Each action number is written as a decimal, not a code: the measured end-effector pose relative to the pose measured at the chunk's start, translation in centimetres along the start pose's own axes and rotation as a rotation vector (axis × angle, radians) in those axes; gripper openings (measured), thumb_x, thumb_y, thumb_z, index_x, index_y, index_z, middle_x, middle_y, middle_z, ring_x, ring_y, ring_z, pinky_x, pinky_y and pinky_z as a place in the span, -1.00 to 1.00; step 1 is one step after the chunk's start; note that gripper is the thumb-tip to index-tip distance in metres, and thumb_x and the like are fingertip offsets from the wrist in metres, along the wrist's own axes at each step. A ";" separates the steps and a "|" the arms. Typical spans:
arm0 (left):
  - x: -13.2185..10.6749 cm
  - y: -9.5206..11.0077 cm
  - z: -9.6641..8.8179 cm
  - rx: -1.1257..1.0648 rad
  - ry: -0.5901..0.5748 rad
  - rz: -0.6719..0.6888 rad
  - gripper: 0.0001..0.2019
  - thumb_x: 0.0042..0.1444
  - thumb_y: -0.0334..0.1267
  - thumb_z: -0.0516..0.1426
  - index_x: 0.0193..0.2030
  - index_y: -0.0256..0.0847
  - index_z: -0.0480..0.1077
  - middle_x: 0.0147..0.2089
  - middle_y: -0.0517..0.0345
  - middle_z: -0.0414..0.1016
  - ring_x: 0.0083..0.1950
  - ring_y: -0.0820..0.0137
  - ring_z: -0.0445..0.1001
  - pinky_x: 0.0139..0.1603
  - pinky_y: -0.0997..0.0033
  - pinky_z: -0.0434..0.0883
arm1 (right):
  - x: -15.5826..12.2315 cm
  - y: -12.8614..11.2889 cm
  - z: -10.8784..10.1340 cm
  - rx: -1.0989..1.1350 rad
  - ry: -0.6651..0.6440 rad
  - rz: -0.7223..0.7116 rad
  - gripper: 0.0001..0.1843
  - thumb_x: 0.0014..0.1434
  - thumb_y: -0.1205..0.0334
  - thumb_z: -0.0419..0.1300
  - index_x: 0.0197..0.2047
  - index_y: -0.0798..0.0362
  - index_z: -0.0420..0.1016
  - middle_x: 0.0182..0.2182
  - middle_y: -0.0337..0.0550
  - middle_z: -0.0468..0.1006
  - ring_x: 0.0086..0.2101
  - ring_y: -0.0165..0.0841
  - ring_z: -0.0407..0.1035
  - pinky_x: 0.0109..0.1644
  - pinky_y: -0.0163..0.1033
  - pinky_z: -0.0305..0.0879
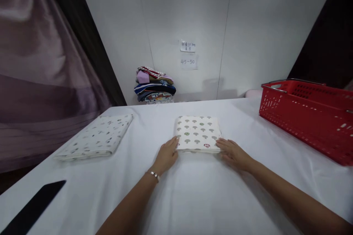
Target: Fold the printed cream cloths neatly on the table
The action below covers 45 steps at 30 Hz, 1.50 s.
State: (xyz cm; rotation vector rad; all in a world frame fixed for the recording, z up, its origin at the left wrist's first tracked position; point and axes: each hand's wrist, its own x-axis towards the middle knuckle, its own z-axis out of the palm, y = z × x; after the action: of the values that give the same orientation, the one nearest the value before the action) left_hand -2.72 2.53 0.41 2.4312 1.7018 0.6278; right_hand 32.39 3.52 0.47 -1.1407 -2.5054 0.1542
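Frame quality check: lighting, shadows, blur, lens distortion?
Head view: dim, fairly even light, soft shadows on the wall left of the red basket; head view: wide-angle stretch on the basket toward the right edge; head view: left cloth's near edge looks soft, while the mushroom print on the middle cloth between the hands stays readable.

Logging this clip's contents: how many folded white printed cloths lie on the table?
2: the mushroom-print cloth, between the left hand and right hand, and the speckled cloth, near the left edge of the table. More may be hidden inside the red basket.
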 end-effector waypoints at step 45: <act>16.6 -0.9 5.1 0.100 -0.126 -0.179 -0.39 0.18 0.10 -0.16 0.31 -0.13 -0.02 0.40 0.03 -0.15 0.40 0.17 -0.26 0.28 -0.11 -0.07 | 16.5 6.5 4.1 -0.095 -0.145 0.542 -0.17 0.20 -0.27 -0.24 0.33 0.17 -0.08 0.32 0.05 -0.11 0.28 -0.11 -0.27 0.25 0.10 -0.18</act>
State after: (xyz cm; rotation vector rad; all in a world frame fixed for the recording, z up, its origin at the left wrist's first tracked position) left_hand 3.29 18.86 -0.05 2.2906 1.9128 0.3679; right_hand 25.54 20.38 -0.08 -1.8872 -2.2761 0.2716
